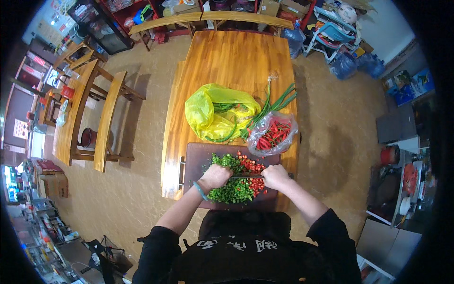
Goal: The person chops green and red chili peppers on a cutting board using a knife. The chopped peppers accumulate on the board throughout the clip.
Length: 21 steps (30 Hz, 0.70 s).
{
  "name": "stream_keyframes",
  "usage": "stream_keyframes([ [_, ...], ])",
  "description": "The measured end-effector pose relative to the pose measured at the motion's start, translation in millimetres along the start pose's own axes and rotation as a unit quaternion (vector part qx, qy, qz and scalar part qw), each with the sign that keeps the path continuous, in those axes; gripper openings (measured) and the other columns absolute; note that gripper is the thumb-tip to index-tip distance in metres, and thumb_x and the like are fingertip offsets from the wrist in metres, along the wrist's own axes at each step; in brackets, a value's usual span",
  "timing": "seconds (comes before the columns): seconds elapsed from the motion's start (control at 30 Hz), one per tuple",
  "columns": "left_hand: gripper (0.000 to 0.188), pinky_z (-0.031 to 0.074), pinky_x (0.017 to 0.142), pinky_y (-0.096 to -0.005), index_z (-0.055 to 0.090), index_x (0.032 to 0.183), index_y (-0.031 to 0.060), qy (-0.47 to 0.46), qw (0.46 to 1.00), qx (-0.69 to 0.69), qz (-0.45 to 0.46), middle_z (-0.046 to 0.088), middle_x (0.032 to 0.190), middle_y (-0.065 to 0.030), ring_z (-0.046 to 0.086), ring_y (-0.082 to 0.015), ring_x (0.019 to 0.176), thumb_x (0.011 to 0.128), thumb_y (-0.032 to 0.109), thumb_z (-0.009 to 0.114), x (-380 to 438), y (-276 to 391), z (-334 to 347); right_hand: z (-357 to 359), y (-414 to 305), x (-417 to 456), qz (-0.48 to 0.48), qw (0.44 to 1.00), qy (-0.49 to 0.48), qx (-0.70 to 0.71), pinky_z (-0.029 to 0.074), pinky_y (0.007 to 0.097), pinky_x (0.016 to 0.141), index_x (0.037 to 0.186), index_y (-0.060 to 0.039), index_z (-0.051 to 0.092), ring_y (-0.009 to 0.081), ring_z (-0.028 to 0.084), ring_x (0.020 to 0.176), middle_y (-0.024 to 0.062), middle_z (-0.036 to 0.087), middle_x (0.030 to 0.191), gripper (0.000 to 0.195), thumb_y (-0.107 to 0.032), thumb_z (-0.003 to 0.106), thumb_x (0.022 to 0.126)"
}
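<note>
Both hands grip a knife laid crosswise over chopped peppers on a dark cutting board. My left hand, below which a pale green bangle circles the wrist, closes on the knife's left end. On the right end, my right hand is closed round the handle side. Chopped green peppers lie mostly on the left of the board, chopped red chillies on the right, both above and below the blade. How the fingers wrap the knife is partly hidden.
Beyond the board, a yellow plastic bag holds green peppers. Beside it are long green stalks and a clear bag of whole red chillies. All rest on a wooden table. A bench stands at left, shelves at right.
</note>
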<state>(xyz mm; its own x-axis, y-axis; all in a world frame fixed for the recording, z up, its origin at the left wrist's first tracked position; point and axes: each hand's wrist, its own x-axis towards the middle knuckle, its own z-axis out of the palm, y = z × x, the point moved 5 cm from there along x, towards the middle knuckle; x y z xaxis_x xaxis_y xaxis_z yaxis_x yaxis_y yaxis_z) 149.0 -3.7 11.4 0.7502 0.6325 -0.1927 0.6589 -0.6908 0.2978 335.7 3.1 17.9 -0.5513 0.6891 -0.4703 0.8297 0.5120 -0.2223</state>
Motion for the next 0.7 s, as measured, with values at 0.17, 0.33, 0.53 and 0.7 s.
stream_keyframes([
  [0.17, 0.009, 0.049, 0.056, -0.0384, 0.058, 0.069, 0.0083, 0.053, 0.998, 0.016, -0.003, 0.058, 0.071, -0.0074, 0.060, -0.0257, 0.065, 0.071, 0.016, 0.053, 16, -11, -39, -23, 9, -8, 0.039, 0.996, 0.070, 0.033, 0.050, 0.0420, 0.062, 0.072, -0.0081, 0.065, 0.0308, 0.062, 0.064, 0.0158, 0.062, 0.067, 0.014, -0.018, 0.056, 0.069],
  [0.33, 0.010, 0.050, 0.059, -0.0386, 0.059, 0.070, 0.0094, 0.055, 0.997, 0.054, 0.009, 0.061, 0.076, -0.0078, 0.061, -0.0253, 0.069, 0.072, 0.016, 0.052, 40, -37, -29, -21, 19, 9, 0.077, 0.988, 0.127, 0.048, 0.050, 0.0418, 0.063, 0.073, -0.0077, 0.066, 0.0304, 0.063, 0.066, 0.0161, 0.062, 0.069, 0.014, -0.016, 0.055, 0.069],
  [0.53, 0.009, 0.050, 0.061, -0.0392, 0.059, 0.074, 0.0095, 0.015, 0.998, 0.056, -0.035, 0.061, 0.081, -0.0087, 0.061, -0.0263, 0.073, 0.071, 0.016, 0.053, 46, -41, -22, -4, 21, 18, 0.108, 0.989, 0.096, 0.031, 0.050, 0.0421, 0.064, 0.072, -0.0058, 0.065, 0.0300, 0.063, 0.068, 0.0168, 0.063, 0.072, 0.015, -0.014, 0.053, 0.069],
  [0.7, 0.010, 0.051, 0.063, -0.0383, 0.059, 0.074, 0.0089, -0.003, 1.000, 0.024, -0.004, 0.060, 0.085, -0.0098, 0.060, -0.0245, 0.080, 0.069, 0.015, 0.054, 15, -24, -8, 11, -6, -4, 0.110, 0.991, 0.056, 0.054, 0.050, 0.0427, 0.064, 0.074, -0.0047, 0.065, 0.0319, 0.063, 0.069, 0.0180, 0.063, 0.073, 0.017, -0.015, 0.052, 0.069],
])
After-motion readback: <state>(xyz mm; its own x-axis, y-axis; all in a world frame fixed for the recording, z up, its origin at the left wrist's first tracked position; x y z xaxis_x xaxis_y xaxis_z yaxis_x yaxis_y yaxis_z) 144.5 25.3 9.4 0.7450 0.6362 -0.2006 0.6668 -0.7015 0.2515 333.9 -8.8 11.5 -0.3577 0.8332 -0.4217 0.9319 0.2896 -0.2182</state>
